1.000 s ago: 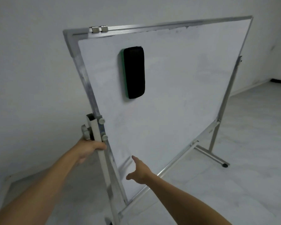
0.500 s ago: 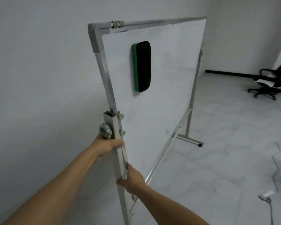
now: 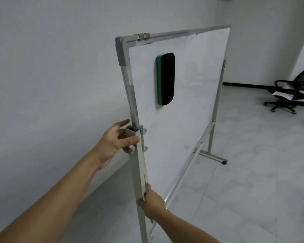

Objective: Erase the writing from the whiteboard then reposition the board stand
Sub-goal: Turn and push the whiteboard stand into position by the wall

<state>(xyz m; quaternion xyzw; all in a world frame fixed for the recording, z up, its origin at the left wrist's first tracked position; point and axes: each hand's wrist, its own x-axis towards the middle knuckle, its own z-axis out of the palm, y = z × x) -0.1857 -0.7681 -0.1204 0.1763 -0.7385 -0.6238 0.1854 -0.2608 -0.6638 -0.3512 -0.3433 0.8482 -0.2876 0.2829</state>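
The whiteboard stands on its metal stand, its surface wiped, with only faint smudges. A black and green eraser sticks upright to the upper left of the board. My left hand holds the top of the near stand post; the thumb lies across the front and the fingers reach behind, loosely spread. My right hand grips the same post lower down, thumb up along the board's edge.
A white wall runs close behind the board on the left. The stand's far foot rests on the pale tiled floor. A black office chair with paper on its seat stands at the far right.
My right hand reached in and took hold of the lower post. My left hand slid up to the post's top and its fingers loosened. The board now sits further from the chair side.
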